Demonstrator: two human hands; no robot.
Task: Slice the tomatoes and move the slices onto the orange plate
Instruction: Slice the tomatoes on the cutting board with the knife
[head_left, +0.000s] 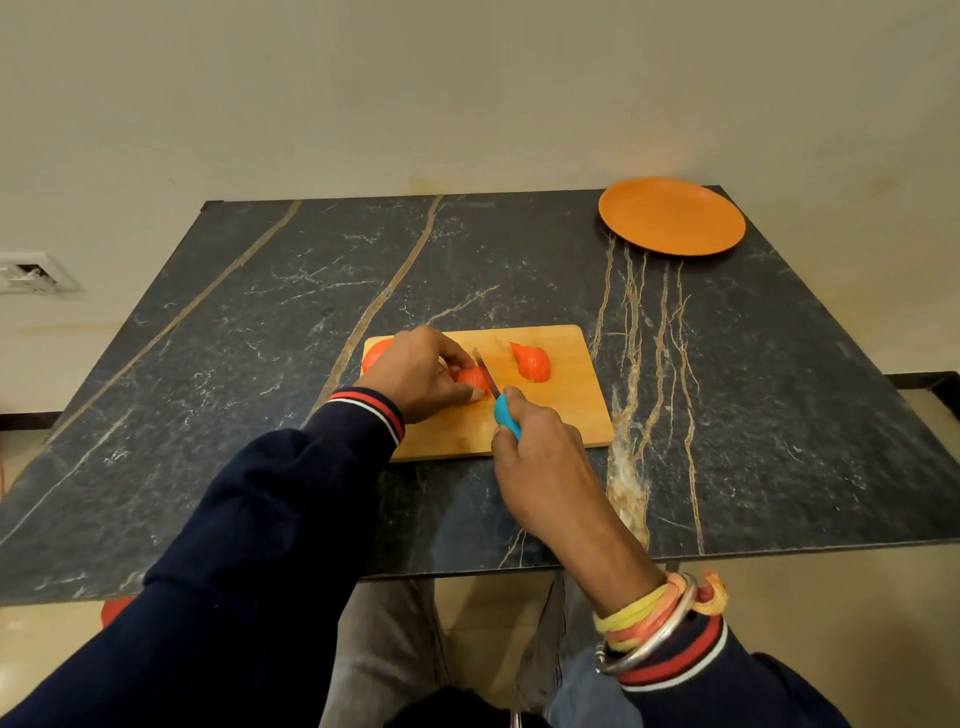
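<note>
A person's left hand (421, 374) curls its fingers over a tomato piece (471, 378) on a rectangular wooden cutting board (563, 410). The right hand (540, 457) grips the blue handle of one knife (488, 375), blade against that piece. A second cut piece (532, 362) lies nearby, and a third tomato (375, 353) shows behind the left hand. One round orange plate (671, 215) sits well apart at the far right corner of the dark, veined stone worktop (234, 364).

Dark table (260, 364): cutting board (566, 410), orange plate (671, 215).

Tomato pieces (532, 362) on board (571, 410); orange plate (671, 215) well apart.
</note>
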